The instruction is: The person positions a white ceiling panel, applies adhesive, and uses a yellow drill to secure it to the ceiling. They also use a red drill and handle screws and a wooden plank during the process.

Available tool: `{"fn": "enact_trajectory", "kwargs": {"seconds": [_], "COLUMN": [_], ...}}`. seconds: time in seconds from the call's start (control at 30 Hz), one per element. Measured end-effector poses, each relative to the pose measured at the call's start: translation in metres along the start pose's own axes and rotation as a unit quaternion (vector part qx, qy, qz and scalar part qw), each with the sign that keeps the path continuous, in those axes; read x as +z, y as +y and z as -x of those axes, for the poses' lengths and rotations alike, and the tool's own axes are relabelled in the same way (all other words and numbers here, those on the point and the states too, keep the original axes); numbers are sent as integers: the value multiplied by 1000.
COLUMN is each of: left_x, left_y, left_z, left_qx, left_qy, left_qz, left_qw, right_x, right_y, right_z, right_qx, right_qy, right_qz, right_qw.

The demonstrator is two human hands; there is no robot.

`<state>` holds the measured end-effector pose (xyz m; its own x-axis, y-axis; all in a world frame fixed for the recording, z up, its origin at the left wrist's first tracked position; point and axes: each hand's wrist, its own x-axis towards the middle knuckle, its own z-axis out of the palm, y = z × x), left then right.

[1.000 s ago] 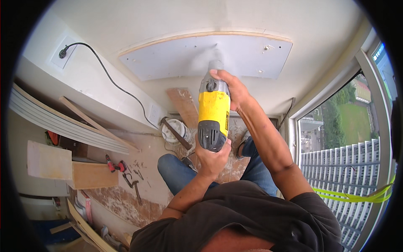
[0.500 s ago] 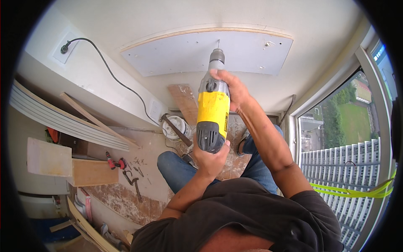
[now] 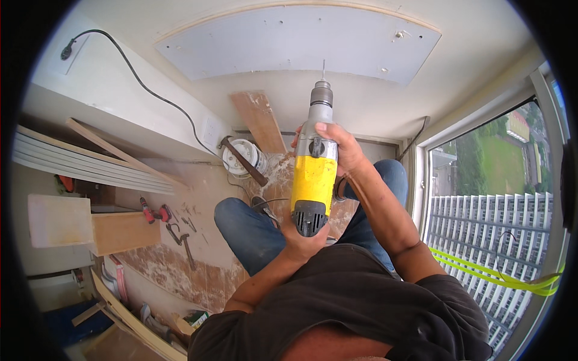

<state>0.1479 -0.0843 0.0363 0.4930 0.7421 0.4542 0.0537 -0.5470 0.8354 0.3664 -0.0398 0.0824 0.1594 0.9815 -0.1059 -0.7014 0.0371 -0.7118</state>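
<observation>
A yellow, grey and black power drill is held in front of me, its thin bit pointing away toward the wall. My left hand grips it at the rear, where the body hides part of my fingers. Around the grey front housing, just behind the chuck, my right hand is closed, with the thumb on top. A pale grey panel with a wooden edge is fixed to the wall ahead. It has several small holes and a knot of fixing near its right end. The bit tip appears over the panel's lower edge.
A hammer lies across a white bucket, beside a leaning board. A black cord runs from a wall socket. Left, a red cordless drill and a second hammer lie on the floor. A window is at right.
The drill has come back toward me and down, and its bit has left the upper part of the panel. Both hands keep hold of it. The view has shifted too.
</observation>
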Motion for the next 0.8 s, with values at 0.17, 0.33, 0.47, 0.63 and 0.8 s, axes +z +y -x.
{"fn": "enact_trajectory", "kwargs": {"seconds": [0.17, 0.33, 0.47, 0.63, 0.8], "left_x": [11, 14, 18, 10, 7], "left_y": [-19, -42, -50, -52, -55], "left_z": [0, 5, 12, 11, 8], "left_qx": [-30, -43, -56, -67, -53], "left_qy": [6, -21, -6, -19, -12], "left_qz": [10, 26, 34, 24, 20], "left_qw": [999, 998, 998, 997, 998], "right_x": [-29, -36, -35, -36, -33], "right_y": [19, 21, 24, 33, 33], "right_z": [-12, -19, -25, -29, -33], "right_qx": [20, 25, 35, 44, 48], "right_qy": [14, 15, 6, 5, -2], "right_qz": [-29, -19, -13, -23, -27], "right_qw": [999, 999, 999, 999, 998]}}
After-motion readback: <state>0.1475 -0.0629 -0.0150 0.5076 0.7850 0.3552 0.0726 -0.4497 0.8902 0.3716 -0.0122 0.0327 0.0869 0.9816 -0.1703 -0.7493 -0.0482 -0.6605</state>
